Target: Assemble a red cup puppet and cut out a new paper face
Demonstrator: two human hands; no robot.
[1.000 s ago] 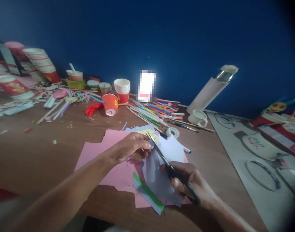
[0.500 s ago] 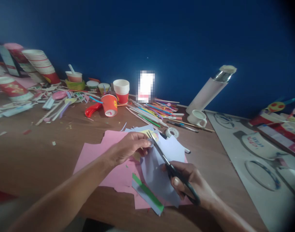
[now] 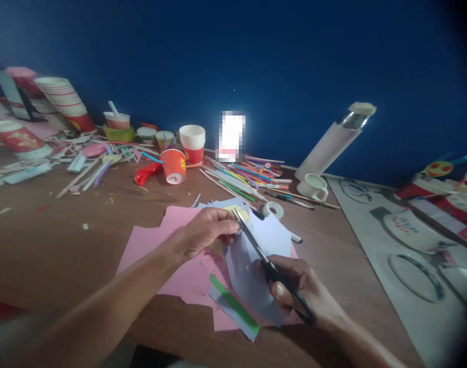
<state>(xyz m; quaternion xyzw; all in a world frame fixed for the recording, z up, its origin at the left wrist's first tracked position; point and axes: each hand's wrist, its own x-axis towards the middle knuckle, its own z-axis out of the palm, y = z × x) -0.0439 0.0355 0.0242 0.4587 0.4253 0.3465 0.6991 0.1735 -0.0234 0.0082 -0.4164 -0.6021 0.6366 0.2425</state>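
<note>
My right hand (image 3: 297,286) grips black-handled scissors (image 3: 258,245), whose slightly parted blades point up and left. Between thumb and fingers, my left hand (image 3: 208,230) pinches a small piece of pale lilac paper (image 3: 239,231) beside the blade tips. Most of that piece is covered by the fingers. Beneath both hands lie a pale lilac sheet (image 3: 252,286) and a larger pink sheet (image 3: 141,250) on the brown table. A green paper strip (image 3: 235,307) rests against a pale strip on the near side.
A white tape roll (image 3: 273,210) is just beyond the paper. Farther back are mixed straws and pens (image 3: 241,179), an orange paper cup (image 3: 174,166), a red stapler-like object (image 3: 147,175), a white mug (image 3: 312,187) and a tall flask (image 3: 329,148). Paper scraps (image 3: 91,163) cover the left.
My left thumb and fingertips have shifted slightly, covering more of the small lilac piece. The scissors and my right hand stay almost in place.
</note>
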